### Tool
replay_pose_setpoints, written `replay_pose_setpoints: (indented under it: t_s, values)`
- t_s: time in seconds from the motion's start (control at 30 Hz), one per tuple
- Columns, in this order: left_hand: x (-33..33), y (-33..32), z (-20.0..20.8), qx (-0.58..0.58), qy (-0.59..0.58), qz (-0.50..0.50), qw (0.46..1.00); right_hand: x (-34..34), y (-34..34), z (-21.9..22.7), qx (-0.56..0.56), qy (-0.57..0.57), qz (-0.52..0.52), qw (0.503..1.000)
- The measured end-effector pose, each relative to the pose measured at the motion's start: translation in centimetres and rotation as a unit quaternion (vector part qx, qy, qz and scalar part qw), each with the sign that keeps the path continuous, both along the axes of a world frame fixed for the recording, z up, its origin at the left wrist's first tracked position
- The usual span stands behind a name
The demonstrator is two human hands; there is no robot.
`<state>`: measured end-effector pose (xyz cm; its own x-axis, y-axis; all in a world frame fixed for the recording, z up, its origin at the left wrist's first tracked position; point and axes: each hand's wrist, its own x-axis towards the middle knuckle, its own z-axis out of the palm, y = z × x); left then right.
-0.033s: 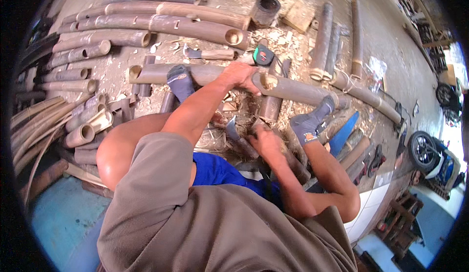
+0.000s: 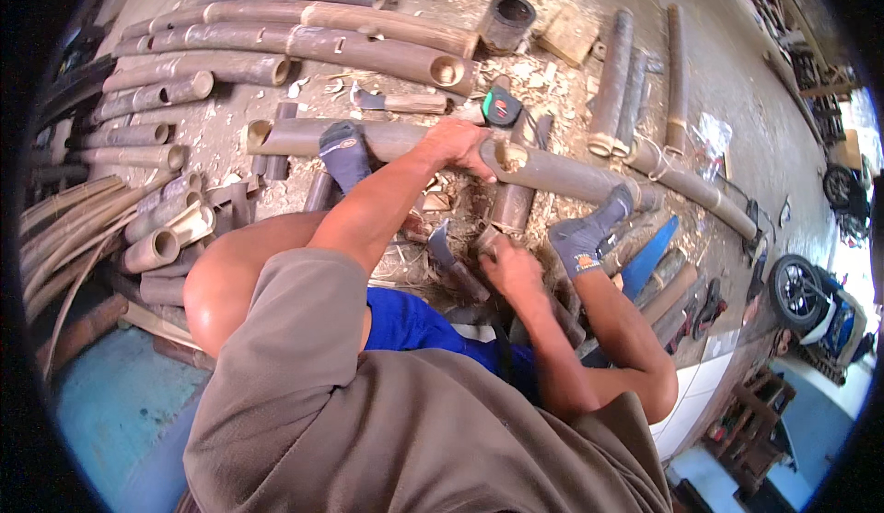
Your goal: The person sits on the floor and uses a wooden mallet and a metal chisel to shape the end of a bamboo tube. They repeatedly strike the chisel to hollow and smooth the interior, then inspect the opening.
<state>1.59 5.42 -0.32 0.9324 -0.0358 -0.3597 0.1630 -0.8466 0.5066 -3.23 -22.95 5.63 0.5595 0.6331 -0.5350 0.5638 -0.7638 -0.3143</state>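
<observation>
A long brown bamboo tube [image 2: 571, 174] lies crosswise before me, with a hole cut in its upper side and my socked feet on it. My left hand [image 2: 460, 146] grips the tube just left of that hole, thumb and fingers wrapped over it. Nearer to me, my right hand [image 2: 514, 272] is closed around a short brown wooden piece [image 2: 490, 237]; its far end shows, the rest is hidden by the fingers. Left of that hand lies a tool with a curved metal blade [image 2: 442, 241] and a dark handle. Beyond the tube sits a green and black tape measure [image 2: 501, 106].
Several bamboo tubes [image 2: 368, 52] lie at the far left, more [image 2: 611, 80] at the right. A wood-handled bladed tool [image 2: 414, 104] lies beyond the tube. A blue saw blade [image 2: 650, 255] is beside my right foot. Shavings [image 2: 543, 75] cover the floor. A motorbike [image 2: 820, 306] stands far right.
My right hand has shifted slightly, with a little more of the wooden piece showing. The whole view has moved a touch. My left hand stays on the bamboo tube.
</observation>
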Motion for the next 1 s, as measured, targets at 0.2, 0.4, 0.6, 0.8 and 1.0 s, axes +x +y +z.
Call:
replay_pose_setpoints:
  t_s: [0.2,0.4,0.6,0.8,1.0]
  values:
    - [0.4,-0.5,0.6,-0.01,-0.022,0.004,1.0,3.3,-7.8,-1.7,-0.108,-0.016,0.003,0.994]
    - [2.1,0.8,-3.3,-0.041,-0.185,0.233,0.954,2.8,-9.3,-5.0,-0.149,0.044,-0.034,0.987]
    - [4.4,2.7,-1.9,0.144,0.022,0.099,0.984,2.8,-6.6,1.5,-0.048,0.058,-0.143,0.987]
    - [3.7,2.8,-3.5,0.126,-0.057,0.136,0.981,6.0,-7.1,7.1,0.286,0.133,-0.336,0.888]
    - [3.3,4.4,-1.0,-0.088,-0.268,0.397,0.874,4.4,-10.2,8.3,0.549,0.383,-0.453,0.589]
